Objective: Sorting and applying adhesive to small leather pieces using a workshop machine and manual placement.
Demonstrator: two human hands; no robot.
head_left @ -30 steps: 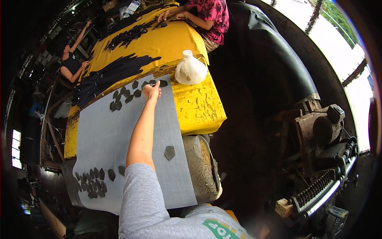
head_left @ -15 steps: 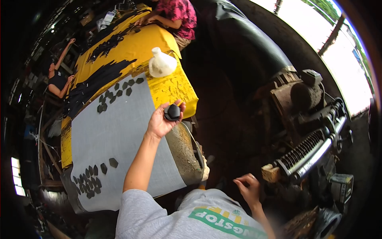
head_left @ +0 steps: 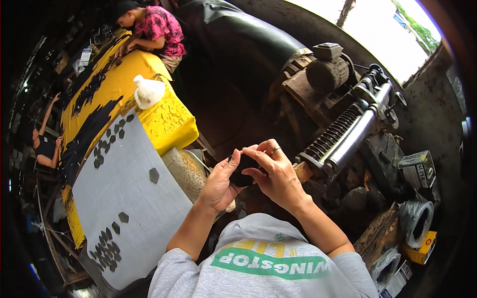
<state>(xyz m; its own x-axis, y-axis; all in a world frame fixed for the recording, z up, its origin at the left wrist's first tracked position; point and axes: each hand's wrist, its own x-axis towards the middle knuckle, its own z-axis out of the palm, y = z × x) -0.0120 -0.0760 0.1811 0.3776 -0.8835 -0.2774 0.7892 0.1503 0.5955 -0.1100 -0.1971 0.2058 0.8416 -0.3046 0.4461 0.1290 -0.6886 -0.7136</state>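
Observation:
My left hand (head_left: 221, 184) and my right hand (head_left: 276, 176) meet in front of my body, both gripping a small dark piece (head_left: 241, 174) that their fingers partly hide; its exact shape is unclear. To their left lies a grey sheet (head_left: 124, 188) draped over the near end of the table, with several dark five-sided pieces (head_left: 154, 175) in groups on it. Behind the sheet, a white plastic jug (head_left: 149, 97) stands on the stained yellow covering (head_left: 166, 119).
A co-worker in a pink shirt (head_left: 159, 35) bends over the table's far end; another person (head_left: 45, 149) works at its left side. Dark strips (head_left: 84, 139) lie on the yellow cloth. At right are a roller machine (head_left: 357, 129), a motor (head_left: 328, 72) and boxes (head_left: 417, 169).
My left hand has drawn back from the sheet with the dark piece, and my right hand has risen to join it. The view has shifted rightward.

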